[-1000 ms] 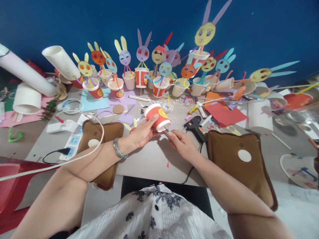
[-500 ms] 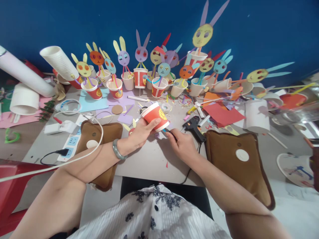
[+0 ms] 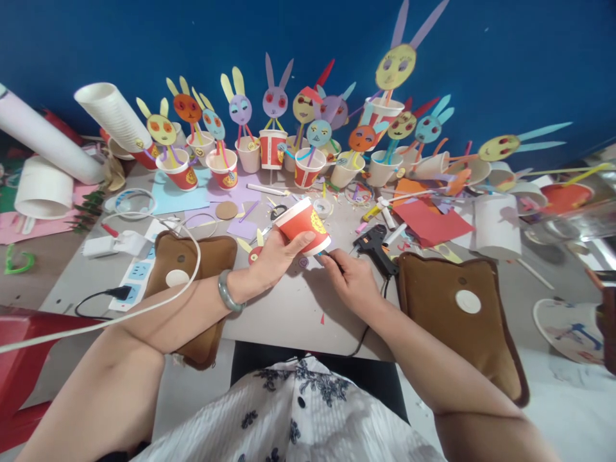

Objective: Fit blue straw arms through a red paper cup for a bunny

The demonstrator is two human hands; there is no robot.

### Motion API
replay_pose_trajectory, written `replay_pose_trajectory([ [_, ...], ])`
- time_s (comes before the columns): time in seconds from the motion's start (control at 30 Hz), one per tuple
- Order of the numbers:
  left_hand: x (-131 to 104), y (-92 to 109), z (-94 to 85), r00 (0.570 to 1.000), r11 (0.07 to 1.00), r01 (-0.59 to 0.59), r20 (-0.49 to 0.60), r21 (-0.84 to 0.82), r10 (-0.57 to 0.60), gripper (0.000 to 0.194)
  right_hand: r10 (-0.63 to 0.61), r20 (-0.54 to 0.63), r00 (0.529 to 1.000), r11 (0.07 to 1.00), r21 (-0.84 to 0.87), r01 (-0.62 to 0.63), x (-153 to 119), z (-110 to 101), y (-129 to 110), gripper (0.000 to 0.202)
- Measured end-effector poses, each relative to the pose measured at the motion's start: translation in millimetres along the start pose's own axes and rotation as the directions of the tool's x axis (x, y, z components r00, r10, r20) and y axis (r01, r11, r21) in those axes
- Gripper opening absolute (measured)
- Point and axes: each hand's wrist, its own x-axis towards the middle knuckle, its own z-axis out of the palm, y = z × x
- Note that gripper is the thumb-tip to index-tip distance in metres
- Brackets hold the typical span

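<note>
Held cup (image 3: 305, 228): red, yellow print, white rim
Shirt (image 3: 289, 417): white, dark floral pattern
Wall (image 3: 144, 45): deep blue
Bracelet (image 3: 228, 291): grey-green
Warmers (image 3: 462, 327): brown, white discs
Glue gun (image 3: 378, 247): black
Surface (image 3: 279, 314): grey

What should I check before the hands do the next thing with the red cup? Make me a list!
1. Left hand holding the red cup: ok.
2. Right hand pinching the thin tool: ok.
3. Fingers away from the tool's tip: cannot tell, too small to see.
4. Glue gun out of the hands: ok.
5. White cable away from the left arm: not ok, it crosses in front.
</note>
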Motion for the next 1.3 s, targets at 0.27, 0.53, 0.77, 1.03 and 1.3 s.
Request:
replay_pose_trajectory([
  [0.27,1.8,-2.5,-0.4,0.982,0.971,-0.187,0.063,0.148,0.18,0.059,0.191,0.304,0.933,0.881,0.366,-0.299,2.2,0.8,-2.3,0.059],
  [0.53,-2.2,5.2,-0.3,0.983,0.994,-0.086,0.17,0.065,0.074,0.05,0.172,0.278,0.945,0.878,0.393,-0.275,1.3,-4.5,-2.8,0.06],
  [0.77,0.1,3.3,-4.0,0.976,0.994,-0.068,0.211,0.085,0.049,0.042,0.117,0.21,0.971,0.904,0.382,-0.192,1.2,-6.7,-2.7,0.06],
  [1.03,-3.1,9.7,-0.6,0.973,0.986,-0.117,0.214,0.117,0.09,0.032,0.241,0.461,0.854,0.7,0.527,-0.483,1.2,-7.1,-3.8,0.053],
  [1.3,-3.0,9.3,-0.2,0.979,0.988,-0.094,0.191,0.12,0.07,0.035,0.001,0.063,0.998,0.997,0.079,-0.007,-2.2,-9.0,-3.5,0.047],
])
